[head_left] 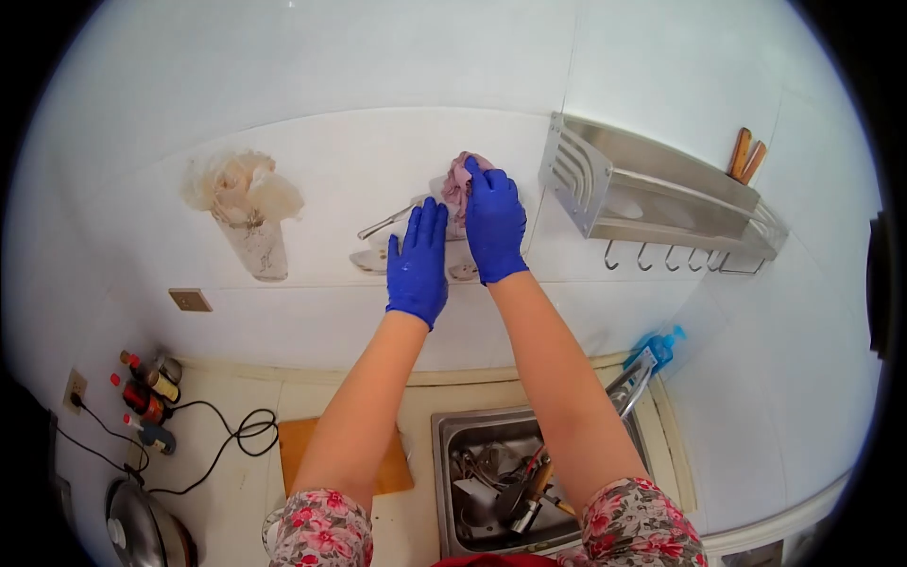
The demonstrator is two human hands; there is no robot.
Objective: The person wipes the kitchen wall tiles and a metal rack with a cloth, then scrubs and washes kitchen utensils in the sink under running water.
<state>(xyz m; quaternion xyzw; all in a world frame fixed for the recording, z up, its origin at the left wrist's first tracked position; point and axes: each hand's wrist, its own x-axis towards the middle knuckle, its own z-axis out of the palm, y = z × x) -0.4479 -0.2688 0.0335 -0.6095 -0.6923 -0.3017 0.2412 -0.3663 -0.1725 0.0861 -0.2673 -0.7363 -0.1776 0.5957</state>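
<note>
A kitchen, steel sink holding utensils, wooden board on the table, bottles and a lidded pot at left, hooked metal rack at far right

A: What's held?
B: Pink cloth, pinched in the right hand at the white wall. Left hand is placed just beside, fingers extended upward. Both blue-gloved.
A: Wall fixtures?
B: Metal rack mounted to the right, hooks slung below. Flower-and-vase picture seen left.
A: Lower down?
B: Sink loaded with utensils. Wooden board set left of it on the surface, partly hidden by the left arm. Bottles and black cord parked further left. Blue pump bottle stood near the tap.
</note>
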